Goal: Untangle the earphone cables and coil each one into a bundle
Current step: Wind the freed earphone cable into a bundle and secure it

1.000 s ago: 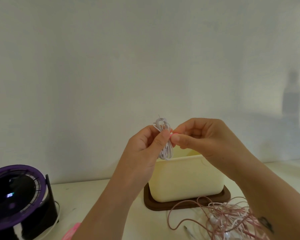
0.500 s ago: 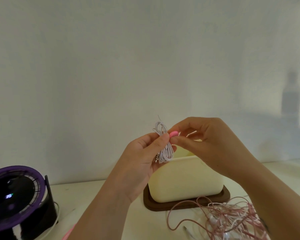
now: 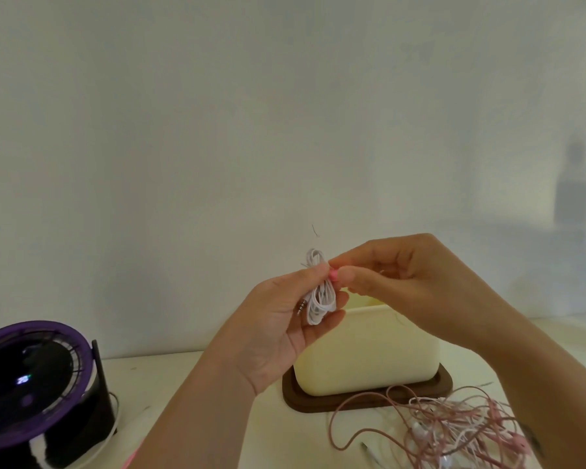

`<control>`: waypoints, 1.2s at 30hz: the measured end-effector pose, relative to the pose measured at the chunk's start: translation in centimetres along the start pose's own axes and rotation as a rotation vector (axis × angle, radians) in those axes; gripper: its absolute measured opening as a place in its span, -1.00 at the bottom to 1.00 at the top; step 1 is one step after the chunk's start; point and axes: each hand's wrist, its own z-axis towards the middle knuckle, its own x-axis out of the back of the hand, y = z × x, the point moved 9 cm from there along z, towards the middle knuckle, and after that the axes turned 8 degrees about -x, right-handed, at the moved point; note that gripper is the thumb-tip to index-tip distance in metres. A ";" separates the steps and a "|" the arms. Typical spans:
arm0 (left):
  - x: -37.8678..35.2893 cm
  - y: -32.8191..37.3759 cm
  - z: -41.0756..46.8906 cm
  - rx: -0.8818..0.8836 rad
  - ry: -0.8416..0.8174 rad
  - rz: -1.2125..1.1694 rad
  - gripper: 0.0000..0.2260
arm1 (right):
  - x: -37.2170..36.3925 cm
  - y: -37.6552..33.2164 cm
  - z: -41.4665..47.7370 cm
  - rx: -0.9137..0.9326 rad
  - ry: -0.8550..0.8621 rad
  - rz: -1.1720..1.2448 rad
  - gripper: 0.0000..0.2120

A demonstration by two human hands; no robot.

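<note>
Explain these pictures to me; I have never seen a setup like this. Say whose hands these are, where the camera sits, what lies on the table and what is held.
There is no machine here: a person works with bare hands, and the one camera sits on their head, looking forward and down. The left hand holds a coiled white earphone bundle, its metal plug showing. The right hand pinches a small pink piece at the bundle; what it is I cannot tell. On the white table are a cream container on a dark brown tray, a purple-rimmed fan at the left, and a tangle of pink and white cables at the lower right.
</note>
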 end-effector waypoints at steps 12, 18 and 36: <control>0.0 1.8 -0.1 -0.162 -0.115 0.276 -0.69 | 0.4 1.5 0.4 -0.123 0.035 0.222 -0.92; -0.2 2.1 -0.1 -0.223 -0.132 0.321 -0.74 | -0.8 3.3 0.8 -0.217 -0.089 0.474 -0.69; -0.3 2.5 0.1 -0.386 -0.096 0.728 -0.93 | -0.6 3.6 0.9 -0.180 -0.060 0.520 -0.82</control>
